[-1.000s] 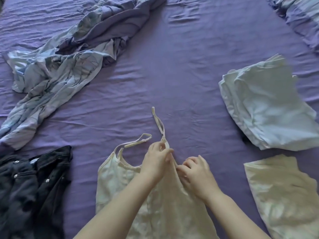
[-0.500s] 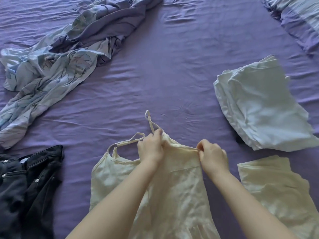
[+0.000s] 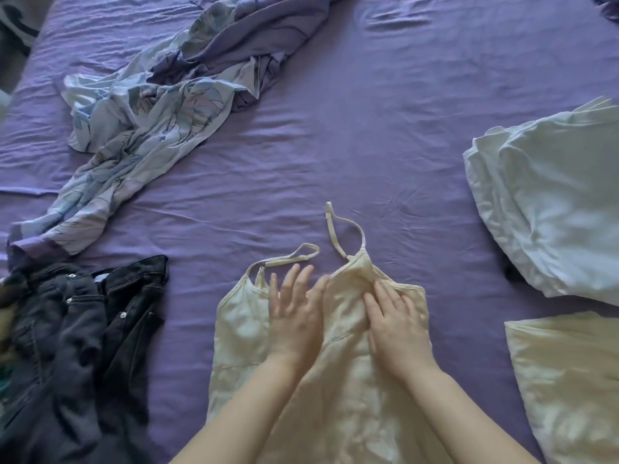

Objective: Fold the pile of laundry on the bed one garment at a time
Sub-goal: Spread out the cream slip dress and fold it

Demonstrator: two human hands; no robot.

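A cream camisole (image 3: 341, 390) with thin straps lies flat on the purple bed (image 3: 368, 145), near the front edge. Both straps point away from me onto the sheet. My left hand (image 3: 294, 316) rests flat on the top's chest with its fingers straight and spread. My right hand (image 3: 395, 323) lies flat on the top's right half, fingers straight, pressing the cloth down. My forearms cover the lower part of the camisole.
Dark jeans (image 3: 73, 346) lie crumpled at the front left. A blue patterned garment (image 3: 144, 135) sprawls across the back left. A folded pale blue garment (image 3: 549, 209) sits at the right, and a folded cream garment (image 3: 569, 390) lies below it.
Both hands have let go of the camisole's top edge and now lie flat on it. The top's right side is spread wider, and the camera has shifted left.
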